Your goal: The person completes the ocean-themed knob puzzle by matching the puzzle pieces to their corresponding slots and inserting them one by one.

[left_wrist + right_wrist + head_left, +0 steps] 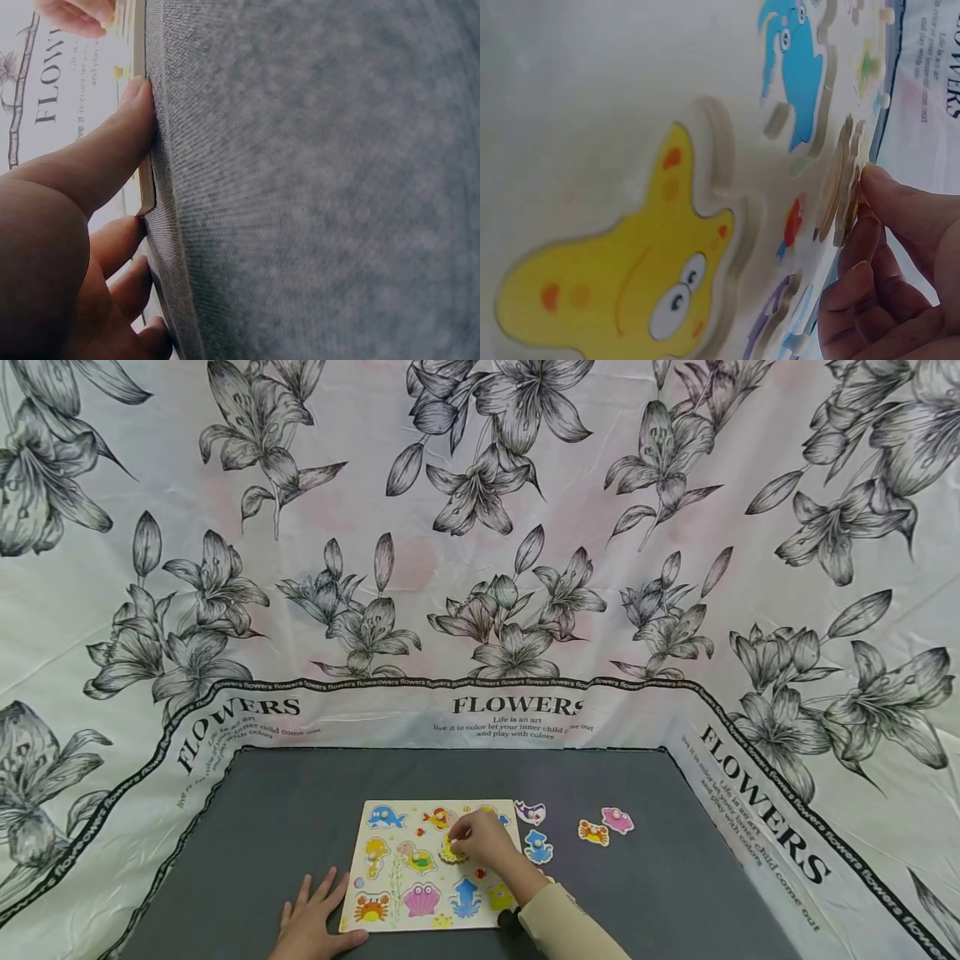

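Observation:
A wooden puzzle board [442,870] with sea-animal pictures lies on the dark grey table. Over its middle, my right hand [483,839] pinches a yellow puzzle piece [450,850] between thumb and curled fingers. In the right wrist view this puzzle piece [849,187] shows edge-on, its underside bare wood, close to the board; whether it sits in its recess I cannot tell. My left hand [315,918] rests at the board's near left corner, fingers spread on the table. Its thumb [124,135] lies along the board's front edge.
Right of the board lie a purple-and-white whale piece [531,812] and a blue squid piece [538,847]. Farther right are an orange crab piece [593,832] and a pink piece [617,820]. Flower-printed cloth [517,643] surrounds the table's back and sides.

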A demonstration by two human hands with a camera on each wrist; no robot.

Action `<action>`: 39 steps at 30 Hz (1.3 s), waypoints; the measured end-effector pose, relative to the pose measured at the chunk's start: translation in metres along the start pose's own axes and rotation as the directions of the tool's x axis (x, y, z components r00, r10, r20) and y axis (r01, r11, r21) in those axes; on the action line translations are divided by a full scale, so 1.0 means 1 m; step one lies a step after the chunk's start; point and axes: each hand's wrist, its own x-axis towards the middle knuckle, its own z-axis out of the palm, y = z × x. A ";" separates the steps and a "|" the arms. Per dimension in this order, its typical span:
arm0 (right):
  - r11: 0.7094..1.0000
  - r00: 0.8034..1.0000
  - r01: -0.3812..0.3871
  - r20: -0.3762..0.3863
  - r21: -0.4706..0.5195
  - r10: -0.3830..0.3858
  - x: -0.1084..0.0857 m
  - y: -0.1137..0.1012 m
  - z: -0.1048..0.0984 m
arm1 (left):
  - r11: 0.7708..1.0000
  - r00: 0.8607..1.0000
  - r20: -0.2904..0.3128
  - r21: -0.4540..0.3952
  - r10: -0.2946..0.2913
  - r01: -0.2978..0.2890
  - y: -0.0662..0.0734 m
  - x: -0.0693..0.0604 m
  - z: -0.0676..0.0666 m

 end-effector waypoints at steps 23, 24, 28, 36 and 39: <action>1.000 0.999 -0.006 0.043 -0.025 0.007 -0.004 0.001 0.002 | 1.000 1.000 -0.020 -0.014 0.018 -0.018 0.000 -0.002 0.001; 1.000 0.999 -0.010 0.043 -0.020 0.011 -0.004 0.001 0.002 | 1.000 1.000 -0.022 -0.019 0.018 -0.019 0.000 -0.002 0.001; 1.000 1.000 -0.003 0.018 0.000 0.003 -0.003 0.004 -0.004 | 1.000 0.999 -0.024 -0.019 0.021 -0.021 -0.001 -0.001 0.002; 0.996 0.994 0.086 -0.065 -0.035 -0.089 -0.002 0.008 -0.031 | 1.000 1.000 -0.020 -0.012 0.018 -0.018 -0.002 -0.001 0.003; 0.996 0.992 0.093 -0.086 0.001 -0.093 -0.006 0.006 -0.043 | 1.000 1.000 -0.022 -0.003 0.017 -0.017 -0.001 -0.001 0.003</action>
